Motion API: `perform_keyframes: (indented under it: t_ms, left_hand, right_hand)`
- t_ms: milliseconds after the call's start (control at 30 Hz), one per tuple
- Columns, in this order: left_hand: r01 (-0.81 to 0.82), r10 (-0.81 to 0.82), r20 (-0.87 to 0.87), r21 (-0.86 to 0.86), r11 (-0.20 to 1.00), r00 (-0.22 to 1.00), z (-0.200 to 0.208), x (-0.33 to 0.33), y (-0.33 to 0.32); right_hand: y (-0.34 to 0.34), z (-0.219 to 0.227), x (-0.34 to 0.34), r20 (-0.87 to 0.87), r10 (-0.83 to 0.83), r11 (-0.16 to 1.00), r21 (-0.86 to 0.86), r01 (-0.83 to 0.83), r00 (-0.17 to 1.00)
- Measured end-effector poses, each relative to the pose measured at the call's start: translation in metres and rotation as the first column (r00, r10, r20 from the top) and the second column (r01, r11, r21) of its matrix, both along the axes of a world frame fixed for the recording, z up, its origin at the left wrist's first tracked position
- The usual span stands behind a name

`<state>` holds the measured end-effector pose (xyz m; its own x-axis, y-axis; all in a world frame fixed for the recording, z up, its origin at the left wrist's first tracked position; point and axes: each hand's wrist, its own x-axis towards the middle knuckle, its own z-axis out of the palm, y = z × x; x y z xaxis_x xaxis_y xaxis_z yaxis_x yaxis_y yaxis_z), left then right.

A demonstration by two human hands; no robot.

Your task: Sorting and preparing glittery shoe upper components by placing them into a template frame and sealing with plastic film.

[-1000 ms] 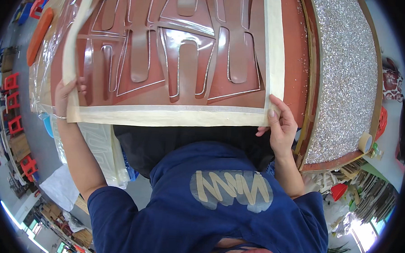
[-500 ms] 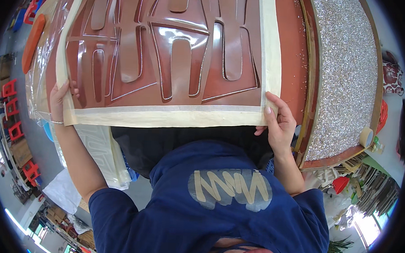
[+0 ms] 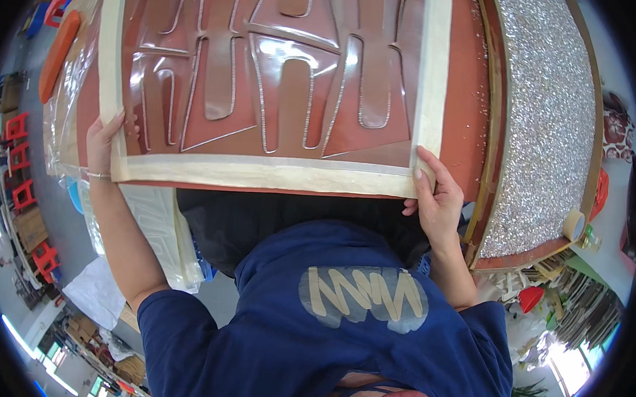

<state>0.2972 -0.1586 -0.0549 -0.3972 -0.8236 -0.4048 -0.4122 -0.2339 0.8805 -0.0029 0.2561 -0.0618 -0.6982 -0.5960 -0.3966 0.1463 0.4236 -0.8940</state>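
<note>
Both hands grip the near corners of a large brown stencil sheet [image 3: 220, 73] bordered with cream tape. Long curved openings are cut through it, edged with glinting lines, and shiny clear film reflects light across it. My left hand [image 3: 104, 143] pinches the near left corner, thumb on top and fingers curled beneath. At the near right corner, my right hand [image 3: 440, 200] has its thumb and forefinger on the cream border, with the other fingers under the edge. The sheet's far edge lies outside the picture. Beneath it is a reddish-brown work surface [image 3: 464, 98].
To the right stands a tray [image 3: 479, 170] filled with silvery glitter-like grains [image 3: 544, 130], with a tape roll [image 3: 573, 225] at its near corner. Clear plastic film [image 3: 69, 117] and an orange elongated object [image 3: 59, 56] lie left. Translucent sheets [image 3: 157, 227] hang below the table edge.
The sheet's left side has shifted right and slightly away from me with my left hand, so it sits straighter. A reddish strip now shows along its near edge. My right hand barely moved.
</note>
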Motion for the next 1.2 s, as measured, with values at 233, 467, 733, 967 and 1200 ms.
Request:
perform_keyframes:
  t_ms: [233,467,733,967,1200]
  left_hand:
    - [0.055,-0.054,0.023,-0.038,0.998,0.998,-0.004,-0.005,-0.005]
    - [0.058,-0.055,0.123,-0.016,0.998,0.991,-0.002,0.004,-0.015]
    - [0.029,-0.027,0.133,-0.015,0.999,0.991,-0.008,0.003,-0.012]
    - [0.053,-0.054,0.143,0.01,0.999,0.988,0.01,-0.003,0.004]
    - [0.099,-0.095,0.226,-0.005,0.995,0.97,0.012,0.013,0.011]
  right_hand:
    - [0.001,0.002,0.0,-0.017,-0.037,0.999,0.017,0.037,0.999]
    - [-0.001,0.0,-0.002,-0.015,-0.018,1.0,0.015,0.019,1.0]
    - [-0.001,0.003,0.0,-0.02,-0.04,0.999,0.02,0.041,0.999]
    - [-0.001,0.001,0.002,-0.035,-0.034,0.998,0.05,0.036,0.999]
    - [-0.003,0.001,0.001,-0.055,-0.027,0.997,0.077,0.032,0.998]
